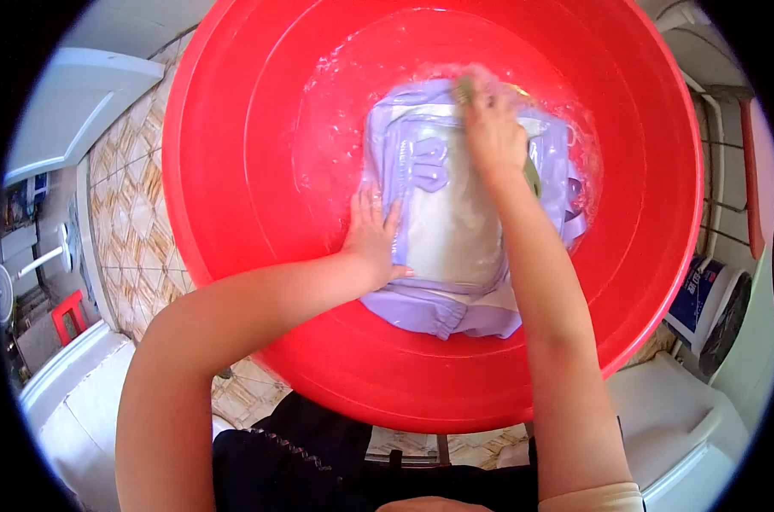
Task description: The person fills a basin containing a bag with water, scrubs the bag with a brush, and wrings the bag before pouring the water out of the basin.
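A purple and white backpack with a clear front panel lies wet in shallow water inside a large red basin. My left hand rests flat on the bag's left edge with its fingers spread. Near the bag's top right, my right hand is closed round a greenish brush, its bristles against the fabric; motion blurs the fingertips. Purple straps stick out at the bag's right side.
Patterned floor tiles show left of the basin, beside a white door. A small red stool stands at the far left. A blue and white bucket is at the right, near the basin's rim.
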A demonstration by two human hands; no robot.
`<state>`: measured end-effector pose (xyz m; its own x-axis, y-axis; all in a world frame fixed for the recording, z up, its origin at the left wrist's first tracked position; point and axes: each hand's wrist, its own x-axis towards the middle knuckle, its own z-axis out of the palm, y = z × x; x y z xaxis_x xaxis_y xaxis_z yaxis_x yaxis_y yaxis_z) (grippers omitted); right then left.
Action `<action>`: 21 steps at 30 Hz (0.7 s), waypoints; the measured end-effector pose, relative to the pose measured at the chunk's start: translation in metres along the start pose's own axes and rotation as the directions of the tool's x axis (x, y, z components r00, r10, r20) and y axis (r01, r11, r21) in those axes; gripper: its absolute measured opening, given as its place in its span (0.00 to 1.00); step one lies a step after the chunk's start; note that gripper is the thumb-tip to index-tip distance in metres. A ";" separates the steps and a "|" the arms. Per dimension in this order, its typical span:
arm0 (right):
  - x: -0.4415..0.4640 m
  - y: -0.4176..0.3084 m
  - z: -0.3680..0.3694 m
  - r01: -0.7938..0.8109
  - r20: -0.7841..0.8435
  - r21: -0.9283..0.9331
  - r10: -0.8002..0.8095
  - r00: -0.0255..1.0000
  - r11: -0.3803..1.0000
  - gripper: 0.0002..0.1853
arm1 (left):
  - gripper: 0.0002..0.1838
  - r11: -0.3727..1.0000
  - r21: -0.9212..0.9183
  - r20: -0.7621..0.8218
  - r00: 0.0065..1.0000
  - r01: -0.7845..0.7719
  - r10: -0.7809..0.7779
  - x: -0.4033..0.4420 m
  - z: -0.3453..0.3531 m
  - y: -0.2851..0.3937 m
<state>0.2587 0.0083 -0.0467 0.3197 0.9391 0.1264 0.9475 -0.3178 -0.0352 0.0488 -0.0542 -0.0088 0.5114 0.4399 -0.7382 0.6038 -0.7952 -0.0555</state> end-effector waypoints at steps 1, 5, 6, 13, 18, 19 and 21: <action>0.002 -0.004 0.000 0.008 -0.002 0.004 -0.008 1.000 1.000 0.26 | 0.58 1.000 -0.004 0.001 1.000 0.009 -0.009 0.002 0.000 0.000; -0.021 -0.051 -0.027 0.252 0.253 0.083 -0.265 0.930 0.964 0.29 | 0.58 1.000 0.017 -0.040 0.999 -0.004 0.005 0.004 0.001 0.000; -0.046 -0.068 -0.024 0.404 0.194 0.057 -0.407 0.893 0.913 0.30 | 0.58 0.999 0.039 -0.025 1.000 -0.017 0.018 0.003 0.001 0.000; 0.014 -0.048 0.004 0.237 0.057 -0.059 -0.234 0.971 0.970 0.33 | 0.58 1.000 0.028 -0.189 0.982 0.005 0.000 0.018 -0.002 -0.010; -0.050 -0.078 -0.019 0.414 0.214 -0.065 -0.392 0.895 0.908 0.33 | 0.59 0.999 0.017 -0.103 0.994 -0.040 0.041 0.025 0.001 -0.013; -0.059 -0.079 -0.022 0.546 0.247 -0.065 -0.516 0.820 0.835 0.33 | 0.59 0.997 0.029 -0.011 0.998 -0.067 0.067 0.024 0.000 -0.013; -0.045 -0.073 -0.018 0.587 0.251 -0.094 -0.552 0.795 0.804 0.33 | 0.57 0.999 0.037 -0.045 0.999 -0.028 0.029 0.015 -0.005 -0.009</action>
<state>0.1754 -0.0130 -0.0324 -0.2669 0.9551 -0.1286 0.9487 0.2838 0.1392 0.0538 -0.0385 -0.0163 0.5560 0.4349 -0.7084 0.5667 -0.8217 -0.0597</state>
